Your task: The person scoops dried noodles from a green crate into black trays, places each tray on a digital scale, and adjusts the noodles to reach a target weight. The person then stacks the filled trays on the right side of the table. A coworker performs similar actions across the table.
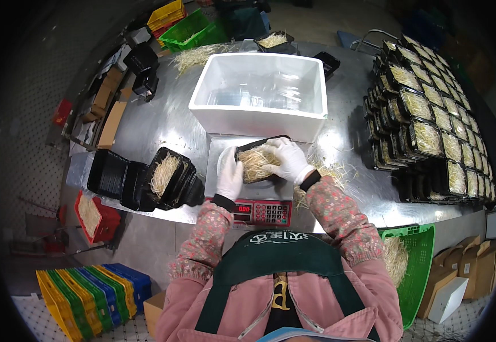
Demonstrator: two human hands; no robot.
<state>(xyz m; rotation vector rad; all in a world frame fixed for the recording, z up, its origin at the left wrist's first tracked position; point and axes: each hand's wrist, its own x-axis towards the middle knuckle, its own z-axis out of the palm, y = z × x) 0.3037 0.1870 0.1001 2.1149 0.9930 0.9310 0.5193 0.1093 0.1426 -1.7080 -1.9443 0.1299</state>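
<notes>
My gloved left hand (229, 176) grips the left end of a black tray (276, 140) of pale, thin sprout-like strands (256, 165). My gloved right hand (289, 161) holds its right side, fingers over the strands. The tray is over a steel scale (222, 142) with a red keypad panel (262, 213). A white foam box (257, 126) stands just beyond. Left of the scale are stacked black trays (111, 174) and a filled tray (164, 174). Loose strands (330, 170) lie by my right hand.
Many filled trays (422, 137) are stacked high on the steel table's (345, 202) right. Green crates (182, 34) stand beyond it, with black containers (140, 60) on its back left. Below are a red crate (96, 214), stacked coloured crates (88, 299), a green basket (422, 262) and cardboard boxes (464, 268).
</notes>
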